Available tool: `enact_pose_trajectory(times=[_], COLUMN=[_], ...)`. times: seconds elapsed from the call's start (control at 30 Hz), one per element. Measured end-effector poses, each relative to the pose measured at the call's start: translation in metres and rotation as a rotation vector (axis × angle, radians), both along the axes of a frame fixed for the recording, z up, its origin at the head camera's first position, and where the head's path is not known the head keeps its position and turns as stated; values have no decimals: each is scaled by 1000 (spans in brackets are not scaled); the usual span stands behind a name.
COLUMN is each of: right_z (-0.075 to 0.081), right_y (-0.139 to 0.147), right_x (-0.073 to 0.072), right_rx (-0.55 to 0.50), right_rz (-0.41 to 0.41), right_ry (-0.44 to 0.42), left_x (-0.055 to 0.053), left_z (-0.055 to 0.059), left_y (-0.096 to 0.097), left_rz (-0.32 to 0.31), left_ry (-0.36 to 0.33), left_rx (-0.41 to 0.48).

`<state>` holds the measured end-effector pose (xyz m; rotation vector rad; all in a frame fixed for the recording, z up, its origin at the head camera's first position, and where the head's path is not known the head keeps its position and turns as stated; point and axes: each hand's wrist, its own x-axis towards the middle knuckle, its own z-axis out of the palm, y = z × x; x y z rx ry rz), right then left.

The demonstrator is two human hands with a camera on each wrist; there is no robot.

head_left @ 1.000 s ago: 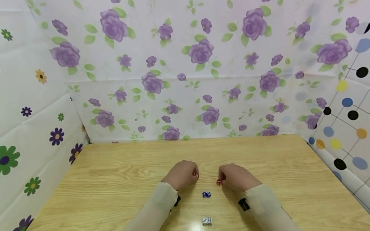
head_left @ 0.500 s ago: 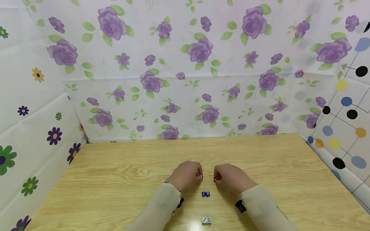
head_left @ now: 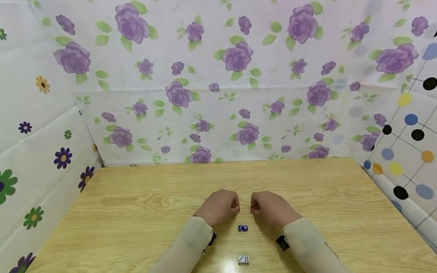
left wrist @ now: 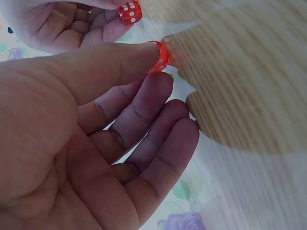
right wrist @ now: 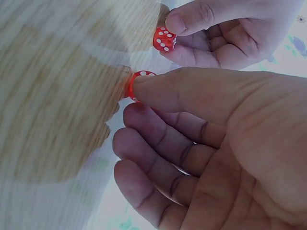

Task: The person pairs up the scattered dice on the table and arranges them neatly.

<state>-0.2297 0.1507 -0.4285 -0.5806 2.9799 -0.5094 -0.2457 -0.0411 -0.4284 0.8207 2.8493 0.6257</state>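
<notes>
My left hand [head_left: 219, 207] pinches a translucent red die [left wrist: 162, 58] with white pips between thumb and forefinger, right at the tabletop. Facing it, my right hand [head_left: 272, 208] pinches a second red die [right wrist: 141, 81] the same way. A short gap separates the two red dice, as both wrist views show. Nearer to me, between the forearms, a pair of blue dice [head_left: 243, 228] sits side by side. Closer still lies a pair of white dice [head_left: 243, 259] with black pips, also side by side and in line with the blue pair.
The wooden table [head_left: 140, 206] reaches back to a floral cloth backdrop [head_left: 217, 120]. Patterned cloth walls flank it, a flowered one [head_left: 38, 162] at left and a dotted one [head_left: 409, 172] at right. Black wrist straps [head_left: 282, 243] show at the cuffs.
Both hands have come closer together, each carrying its red die toward the middle. In the last half second they barely moved, the right one edging left. The blue and white pairs stayed put.
</notes>
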Motion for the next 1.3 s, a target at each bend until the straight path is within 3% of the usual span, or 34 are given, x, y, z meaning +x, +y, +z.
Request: enact_pose_trajectory(times=[0.27, 0.57, 1.3], right_z=[-1, 1, -3], right_y=[-6, -5, -9], right_x=[-7, -8, -15], right_rx=[-37, -34, -47], right_rz=[32, -15, -9], right_ry=[24, -13, -18], left_x=[-5, -10, -14], left_z=[2, 2, -3], left_y=[7, 5, 10], left_rz=[-38, -11, -19], left_ry=[22, 16, 35], left_rx=[-31, -48, -64])
